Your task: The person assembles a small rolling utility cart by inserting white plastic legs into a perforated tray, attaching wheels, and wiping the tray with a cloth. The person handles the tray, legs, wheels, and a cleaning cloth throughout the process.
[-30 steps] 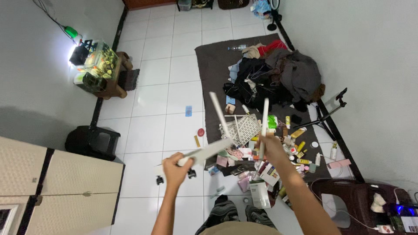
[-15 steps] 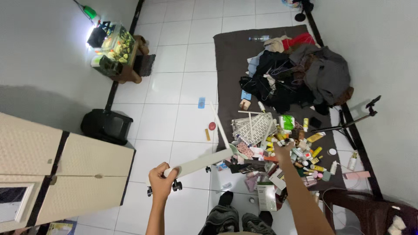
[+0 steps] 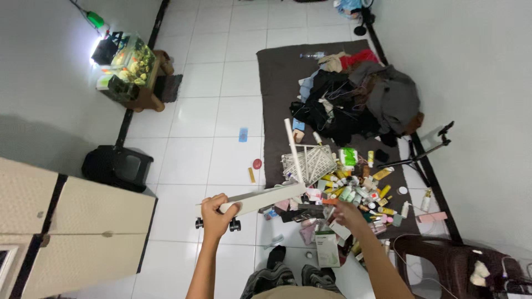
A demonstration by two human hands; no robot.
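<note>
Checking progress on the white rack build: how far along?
Early. Done: one white tube stands fitted at the end of the white panel. In hand: the left hand has its grip on that panel, held above the floor; the right hand is low over the pile of bottles and tubes, its grip unclear. Left: the white grid shelves lie unattached on the dark mat.

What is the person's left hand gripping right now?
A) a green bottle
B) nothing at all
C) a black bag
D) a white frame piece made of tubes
D: the left hand is closed around one end of a white frame piece, whose upright tube rises above the heap of small bottles on the dark mat.
</note>
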